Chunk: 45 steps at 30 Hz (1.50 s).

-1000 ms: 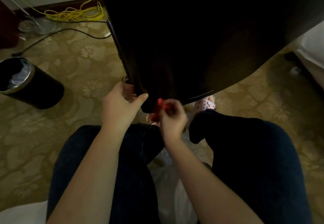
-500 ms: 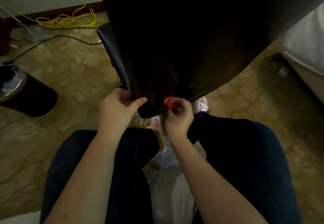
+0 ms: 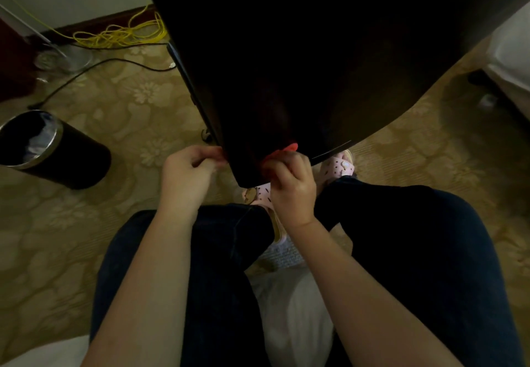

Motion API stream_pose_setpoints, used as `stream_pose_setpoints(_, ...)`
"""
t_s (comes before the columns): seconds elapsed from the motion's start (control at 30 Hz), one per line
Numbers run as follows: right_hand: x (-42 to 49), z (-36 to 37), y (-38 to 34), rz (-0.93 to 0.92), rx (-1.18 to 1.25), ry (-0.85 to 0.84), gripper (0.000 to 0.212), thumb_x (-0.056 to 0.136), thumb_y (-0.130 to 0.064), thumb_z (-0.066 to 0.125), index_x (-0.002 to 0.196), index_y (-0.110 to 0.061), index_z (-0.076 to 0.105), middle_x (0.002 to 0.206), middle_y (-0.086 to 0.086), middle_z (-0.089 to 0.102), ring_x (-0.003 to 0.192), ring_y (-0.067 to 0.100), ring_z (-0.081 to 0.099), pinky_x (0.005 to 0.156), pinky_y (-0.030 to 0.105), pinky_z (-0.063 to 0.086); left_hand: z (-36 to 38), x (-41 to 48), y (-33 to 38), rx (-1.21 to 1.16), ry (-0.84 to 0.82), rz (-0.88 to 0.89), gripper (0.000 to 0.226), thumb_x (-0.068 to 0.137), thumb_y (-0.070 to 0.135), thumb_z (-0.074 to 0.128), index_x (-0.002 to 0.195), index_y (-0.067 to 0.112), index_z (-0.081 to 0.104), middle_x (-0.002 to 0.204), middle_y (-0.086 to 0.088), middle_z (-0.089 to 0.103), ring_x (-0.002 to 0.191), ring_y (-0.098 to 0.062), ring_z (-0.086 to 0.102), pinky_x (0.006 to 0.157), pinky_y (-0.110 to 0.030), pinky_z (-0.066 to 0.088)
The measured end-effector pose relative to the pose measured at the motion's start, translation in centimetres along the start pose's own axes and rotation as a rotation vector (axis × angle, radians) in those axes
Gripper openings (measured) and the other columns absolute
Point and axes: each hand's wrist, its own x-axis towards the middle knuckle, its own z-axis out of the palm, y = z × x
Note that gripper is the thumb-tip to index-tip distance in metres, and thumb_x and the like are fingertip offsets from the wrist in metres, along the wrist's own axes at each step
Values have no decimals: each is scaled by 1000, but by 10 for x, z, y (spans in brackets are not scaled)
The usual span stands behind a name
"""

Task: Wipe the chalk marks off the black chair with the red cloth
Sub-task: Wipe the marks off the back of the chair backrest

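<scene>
The black chair (image 3: 301, 59) fills the upper middle of the head view, its lower corner pointing down toward my knees. My right hand (image 3: 289, 188) grips the red cloth (image 3: 282, 151) and holds it against the chair's lower edge; only a small bunch of cloth shows above my fingers. My left hand (image 3: 187, 174) sits at the chair's left edge, fingers curled, thumb and fingertips pinching that edge. No chalk marks are visible on the dark surface.
A black waste bin (image 3: 48, 148) lies tilted on the patterned carpet at the left. Yellow cable (image 3: 123, 33) and a black cord (image 3: 94, 71) trail near the back wall. White bedding (image 3: 510, 51) is at the right. My pink slippers (image 3: 338, 165) are under the chair.
My right hand has slid the red cloth up along the chair's lower edge. My left hand has curled tighter on the chair's left edge.
</scene>
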Motion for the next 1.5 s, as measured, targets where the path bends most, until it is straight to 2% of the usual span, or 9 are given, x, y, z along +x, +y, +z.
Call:
stream_pose_setpoints(0.17,-22,9,34,192,-85,-318,28,78,-15,55,99,-10,74,98,10,65,94,33,62,63,33,53,6,2,-1,-96,-21,-26,27,88,-4,56,87,14,75,89,-3,76,95,-15,72,92,-27,54)
stream_pose_setpoints(0.43,32,-28,-60,-155,189,200,11,82,2,78,92,2,74,99,13,71,95,24,66,87,33,55,-2,4,1,-187,-18,-45,27,91,-5,50,95,7,74,85,-5,75,80,-6,72,69,-13,52)
stream_pose_setpoints(0.73,-33,44,-10,-154,65,-214,21,75,5,76,91,-6,68,93,9,62,88,25,51,67,41,51,-3,-4,0,-155,25,-86,26,96,4,47,97,13,71,93,-4,76,89,-13,73,80,-23,55)
stream_pose_setpoints(0.9,-62,72,18,42,58,-383,25,69,-1,67,91,-13,66,93,4,58,91,21,49,69,32,43,-3,-2,-3,-124,8,-95,21,94,3,53,100,11,72,96,-4,76,93,-12,72,86,-23,53)
stream_pose_setpoints(1.0,-60,72,30,449,201,-344,25,77,0,64,98,-15,66,99,-3,55,95,24,58,77,28,47,-4,2,-7,-22,4,-106,19,86,6,65,94,21,73,93,3,75,98,-12,70,92,-29,52)
stream_pose_setpoints(1.13,-37,58,43,793,386,3,27,79,-13,64,89,-37,61,92,5,63,88,26,64,75,51,55,3,-1,-10,315,-123,-69,12,88,15,66,84,26,71,95,4,70,96,-13,64,79,-26,46)
stream_pose_setpoints(1.3,14,25,65,1307,460,519,23,90,3,61,101,-17,59,114,0,64,103,12,62,91,30,55,22,-13,-9,388,-276,14,27,97,16,57,120,26,68,114,14,65,98,5,56,82,-14,41)
stream_pose_setpoints(1.43,-1,43,24,1290,437,258,25,87,0,64,95,-22,59,105,3,64,95,14,61,95,37,52,27,-16,-18,403,-202,17,32,97,18,58,128,26,64,124,12,63,118,-6,56,103,-27,43)
stream_pose_setpoints(1.5,-30,54,-11,1138,553,58,18,84,0,66,86,-17,60,95,8,65,82,13,63,72,34,56,28,-17,-20,402,-151,8,31,97,19,59,126,28,64,125,12,63,120,-8,56,108,-32,43)
